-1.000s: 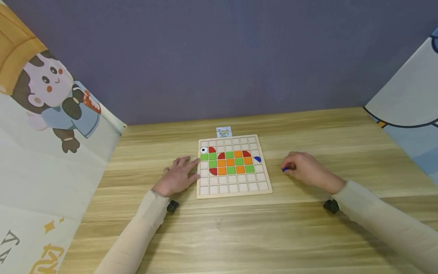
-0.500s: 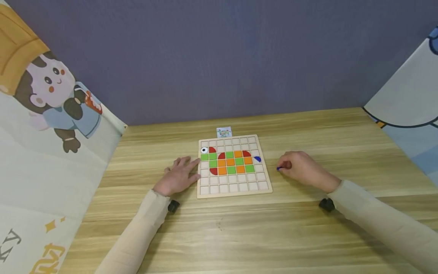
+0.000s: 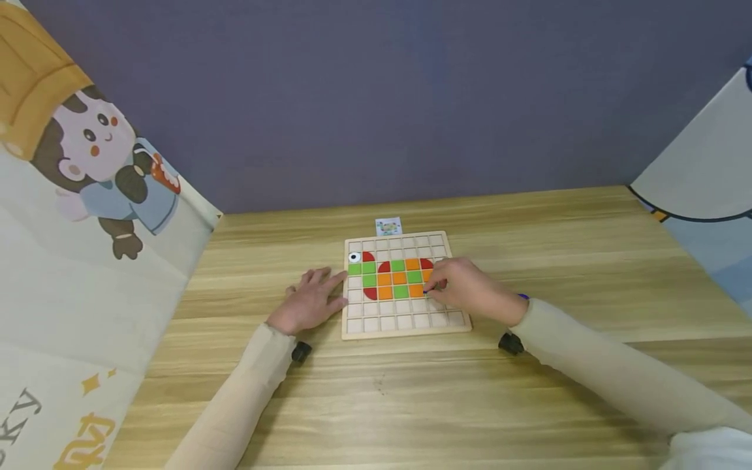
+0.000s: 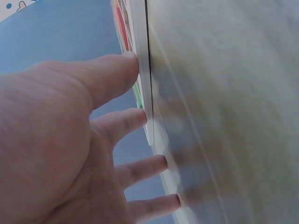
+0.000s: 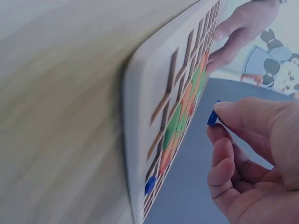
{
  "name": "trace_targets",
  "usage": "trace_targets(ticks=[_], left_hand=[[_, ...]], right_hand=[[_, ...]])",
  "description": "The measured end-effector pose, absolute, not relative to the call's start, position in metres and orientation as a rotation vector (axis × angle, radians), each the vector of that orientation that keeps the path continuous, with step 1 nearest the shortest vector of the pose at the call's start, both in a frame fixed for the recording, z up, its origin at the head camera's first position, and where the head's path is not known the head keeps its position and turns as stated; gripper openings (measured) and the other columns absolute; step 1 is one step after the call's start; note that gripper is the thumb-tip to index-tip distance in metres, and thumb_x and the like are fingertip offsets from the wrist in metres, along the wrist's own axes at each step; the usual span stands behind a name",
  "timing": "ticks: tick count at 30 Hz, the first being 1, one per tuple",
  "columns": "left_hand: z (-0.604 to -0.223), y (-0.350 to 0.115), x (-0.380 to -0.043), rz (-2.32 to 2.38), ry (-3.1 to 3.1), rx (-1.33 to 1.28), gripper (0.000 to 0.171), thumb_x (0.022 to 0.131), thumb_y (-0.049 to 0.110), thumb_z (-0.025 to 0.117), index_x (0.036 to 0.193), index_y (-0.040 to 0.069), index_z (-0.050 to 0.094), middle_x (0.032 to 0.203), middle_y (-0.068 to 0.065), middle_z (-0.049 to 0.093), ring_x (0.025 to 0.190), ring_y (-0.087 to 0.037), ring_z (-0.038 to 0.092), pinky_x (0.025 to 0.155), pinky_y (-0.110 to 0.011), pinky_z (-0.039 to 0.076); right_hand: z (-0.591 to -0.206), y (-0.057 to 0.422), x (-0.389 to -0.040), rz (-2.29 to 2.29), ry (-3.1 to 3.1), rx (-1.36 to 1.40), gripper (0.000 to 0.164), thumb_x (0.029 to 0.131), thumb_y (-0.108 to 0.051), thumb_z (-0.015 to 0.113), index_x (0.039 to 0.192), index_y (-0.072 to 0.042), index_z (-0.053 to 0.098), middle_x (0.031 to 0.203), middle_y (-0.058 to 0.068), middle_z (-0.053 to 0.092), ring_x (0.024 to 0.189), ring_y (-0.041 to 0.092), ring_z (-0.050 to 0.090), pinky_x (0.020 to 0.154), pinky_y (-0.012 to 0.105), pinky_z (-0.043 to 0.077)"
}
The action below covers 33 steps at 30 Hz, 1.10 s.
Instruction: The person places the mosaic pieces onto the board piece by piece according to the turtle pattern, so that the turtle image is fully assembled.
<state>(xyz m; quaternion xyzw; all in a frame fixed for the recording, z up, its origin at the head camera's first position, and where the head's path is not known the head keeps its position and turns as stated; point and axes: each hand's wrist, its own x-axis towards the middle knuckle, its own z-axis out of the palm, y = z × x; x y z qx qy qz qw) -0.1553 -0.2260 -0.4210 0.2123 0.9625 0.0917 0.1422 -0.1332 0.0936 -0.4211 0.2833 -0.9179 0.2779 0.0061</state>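
Observation:
A square wooden grid board (image 3: 405,322) holds green, orange and red flat tiles, with a round eye tile (image 3: 354,257) at its upper left. My right hand (image 3: 472,288) is over the board's right part, pinching a small blue tile (image 5: 213,115) between thumb and forefinger. In the right wrist view, another blue tile (image 5: 150,185) sits in the grid near the board's edge; my right hand hides it in the head view. My left hand (image 3: 308,301) lies at the board's left edge, fingers spread. Its thumb and forefinger touch the edge in the left wrist view.
A small picture card (image 3: 388,226) lies just behind the board. Something blue (image 3: 523,297) shows on the table beside my right wrist, partly hidden by the sleeve. A dark blue-grey panel (image 3: 411,104) rises at the table's back edge.
My right hand has moved left from the bare table to over the board, carrying the pinched blue tile. My left hand stays at the board's left edge.

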Motion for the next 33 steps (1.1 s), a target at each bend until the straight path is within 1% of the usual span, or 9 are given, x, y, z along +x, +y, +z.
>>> trace_targets(ticks=[3, 7, 11, 15, 17, 22, 28, 33], left_hand=[[-0.421, -0.226, -0.155, 0.257, 2.774, 0.614, 0.061, 0.097, 0.047, 0.045, 0.151, 0.024, 0.026, 0.154, -0.016, 0.017, 0.137, -0.046, 0.012, 0.093, -0.075, 0.018], [-0.422, -0.227, -0.156, 0.243, 2.776, 0.611, 0.062, 0.097, 0.047, 0.045, 0.151, 0.024, 0.026, 0.154, -0.016, 0.017, 0.137, -0.045, 0.012, 0.093, -0.075, 0.018], [-0.424, -0.229, -0.156, 0.244, 2.774, 0.617, 0.061, 0.097, 0.047, 0.045, 0.151, 0.024, 0.026, 0.154, -0.016, 0.018, 0.137, -0.045, 0.013, 0.093, -0.075, 0.019], [-0.424, -0.228, -0.156, 0.253, 2.774, 0.611, 0.062, 0.097, 0.048, 0.046, 0.151, 0.025, 0.027, 0.154, -0.015, 0.018, 0.137, -0.044, 0.014, 0.094, -0.074, 0.019], [-0.424, -0.228, -0.155, 0.248, 2.773, 0.609, 0.062, 0.096, 0.049, 0.045, 0.151, 0.025, 0.027, 0.154, -0.015, 0.018, 0.138, -0.043, 0.013, 0.094, -0.073, 0.019], [-0.423, -0.228, -0.154, 0.228, 2.779, 0.622, 0.062, 0.097, 0.048, 0.045, 0.151, 0.024, 0.027, 0.154, -0.015, 0.019, 0.137, -0.043, 0.014, 0.094, -0.074, 0.021], [-0.423, -0.231, -0.152, 0.218, 2.781, 0.631, 0.061, 0.097, 0.047, 0.046, 0.15, 0.024, 0.028, 0.153, -0.016, 0.019, 0.137, -0.044, 0.015, 0.093, -0.074, 0.022], [-0.423, -0.235, -0.151, 0.232, 2.773, 0.637, 0.062, 0.097, 0.047, 0.046, 0.151, 0.023, 0.027, 0.153, -0.017, 0.018, 0.137, -0.045, 0.013, 0.093, -0.074, 0.02]], right_hand=[[-0.422, 0.083, -0.135, 0.851, -2.868, 0.921, 0.008, 0.08, -0.01, 0.076, 0.086, -0.016, 0.077, 0.077, -0.013, 0.057, 0.066, 0.006, 0.051, 0.061, 0.025, 0.046], [-0.424, 0.063, -0.137, 0.879, -2.852, 0.994, 0.007, 0.08, -0.007, 0.075, 0.085, -0.012, 0.077, 0.075, -0.011, 0.058, 0.067, 0.006, 0.052, 0.063, 0.024, 0.046], [-0.425, 0.04, -0.135, 0.924, -2.877, 1.05, 0.005, 0.08, -0.007, 0.075, 0.083, -0.011, 0.077, 0.076, -0.009, 0.061, 0.07, 0.006, 0.055, 0.065, 0.022, 0.047], [-0.428, 0.02, -0.132, 0.93, -2.91, 1.056, 0.006, 0.081, -0.006, 0.074, 0.081, -0.012, 0.077, 0.076, -0.008, 0.063, 0.07, 0.006, 0.056, 0.065, 0.021, 0.048], [-0.43, 0.014, -0.131, 0.918, -2.935, 1.017, 0.007, 0.081, -0.005, 0.073, 0.08, -0.012, 0.076, 0.076, -0.008, 0.063, 0.07, 0.005, 0.056, 0.065, 0.02, 0.048], [-0.433, 0.008, -0.129, 0.941, -2.971, 0.96, 0.007, 0.082, -0.006, 0.073, 0.082, -0.011, 0.077, 0.078, -0.007, 0.064, 0.071, 0.005, 0.056, 0.064, 0.019, 0.048], [-0.437, 0.008, -0.127, 0.956, -2.906, 1.103, 0.007, 0.083, -0.006, 0.073, 0.088, -0.009, 0.077, 0.077, -0.006, 0.062, 0.072, 0.005, 0.056, 0.066, 0.018, 0.048], [-0.436, 0.017, -0.121, 0.983, -2.886, 1.126, 0.011, 0.086, -0.008, 0.07, 0.095, -0.012, 0.076, 0.086, -0.008, 0.057, 0.076, 0.006, 0.053, 0.067, 0.021, 0.047]])
